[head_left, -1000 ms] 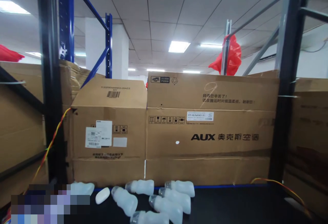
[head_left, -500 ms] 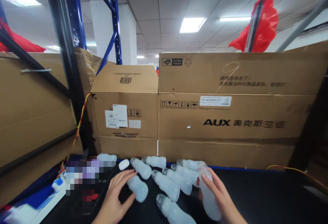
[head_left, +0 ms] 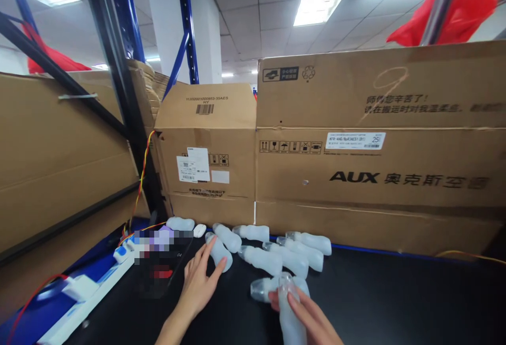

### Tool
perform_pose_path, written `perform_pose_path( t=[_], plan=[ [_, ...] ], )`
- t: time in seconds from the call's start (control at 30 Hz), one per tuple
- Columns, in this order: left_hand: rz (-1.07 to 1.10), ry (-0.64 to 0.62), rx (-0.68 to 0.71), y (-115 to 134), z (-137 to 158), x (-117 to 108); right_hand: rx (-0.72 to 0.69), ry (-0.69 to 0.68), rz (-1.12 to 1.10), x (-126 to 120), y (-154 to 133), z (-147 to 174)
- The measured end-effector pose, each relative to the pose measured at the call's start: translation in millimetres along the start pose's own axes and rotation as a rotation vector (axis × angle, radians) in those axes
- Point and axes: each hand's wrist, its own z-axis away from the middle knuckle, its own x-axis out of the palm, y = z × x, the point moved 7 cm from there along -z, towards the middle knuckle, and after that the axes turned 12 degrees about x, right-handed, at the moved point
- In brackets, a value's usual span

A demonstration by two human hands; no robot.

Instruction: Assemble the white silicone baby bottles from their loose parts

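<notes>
My right hand (head_left: 306,316) is closed round a translucent white plastic squeeze bottle (head_left: 289,316) with a clear cap, held tilted with the cap upward. Part of another bottle (head_left: 261,289) lies behind it, partly covered by the held one. My left hand (head_left: 203,279) has its fingers apart. Its fingertips and thumb are around a lying bottle (head_left: 221,255), seemingly touching it. Several similar capped bottles lie on the black table, among them one bottle (head_left: 263,260) in the middle and another bottle (head_left: 314,242) towards the back.
Cardboard panels (head_left: 292,176) stand along the back edge, and a black rack post (head_left: 122,108) rises at the left. A white power strip (head_left: 79,311) with plugs lies at the left beside a black device (head_left: 158,282), partly blurred out. A small white object (head_left: 200,230) lies near the back.
My right hand has brought its bottle left and nearer, in front of the closest lying bottle. My left hand stays by the same bottle. The view has shifted, too.
</notes>
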Motion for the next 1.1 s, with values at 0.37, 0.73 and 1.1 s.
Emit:
perform_pose_path(
  t=[0.37, 0.73, 1.1],
  plan=[
    [-0.08, -0.328, 0.014, 16, -5, -27, -0.103, 0.077, 0.077, -10, -19, 4],
    [-0.353, -0.321, 0.416, 72, 2, -13, -0.407, 0.44, 0.717, -73, -66, 14],
    [0.265, -0.362, 0.597, 205, 82, 80, -0.196, 0.037, 0.182, -30, -35, 6]
  ],
)
